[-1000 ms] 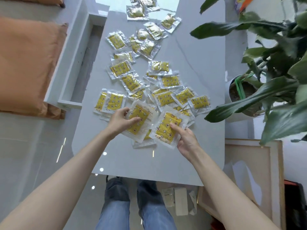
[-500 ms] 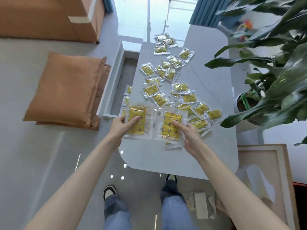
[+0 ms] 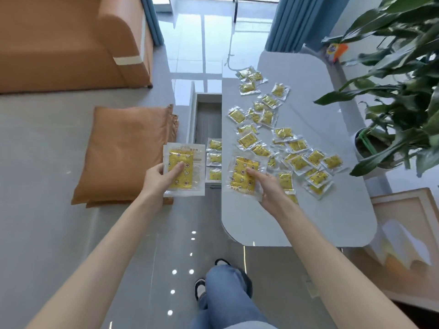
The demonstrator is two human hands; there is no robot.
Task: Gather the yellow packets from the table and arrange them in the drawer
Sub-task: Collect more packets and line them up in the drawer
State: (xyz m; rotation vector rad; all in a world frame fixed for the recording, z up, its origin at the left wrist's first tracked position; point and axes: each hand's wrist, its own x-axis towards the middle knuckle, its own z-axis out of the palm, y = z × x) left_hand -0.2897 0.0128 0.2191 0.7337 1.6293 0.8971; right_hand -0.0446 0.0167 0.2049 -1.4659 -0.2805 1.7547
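Left hand: holds one yellow packet flat. My thumb lies across its printed face; the other fingers are behind it and out of sight. The packet is off the table edge, over the floor, just left of the drawer's near end.

Right hand: pinches a second yellow packet, thumb on top, fingers curled underneath. The clear wrapper is slightly tilted. It sits above the near-left part of the table.

Drawer: open, lying between my two hands and running away from my fingertips. Three packets in the drawer lie in a row at its near end, just right of my left fingertips. The stretch beyond them shows bare grey bottom.

Loose packets: many, scattered on the table beyond and to the right of my right fingertips, several overlapping. The nearest lie just beside my right hand, one partly hidden under it. The farthest cluster is well apart from both hands.

Surroundings: orange cushion on the floor, left of my left hand. Orange sofa well beyond it. Potted plant well to the right of my right hand, past the table's far edge.
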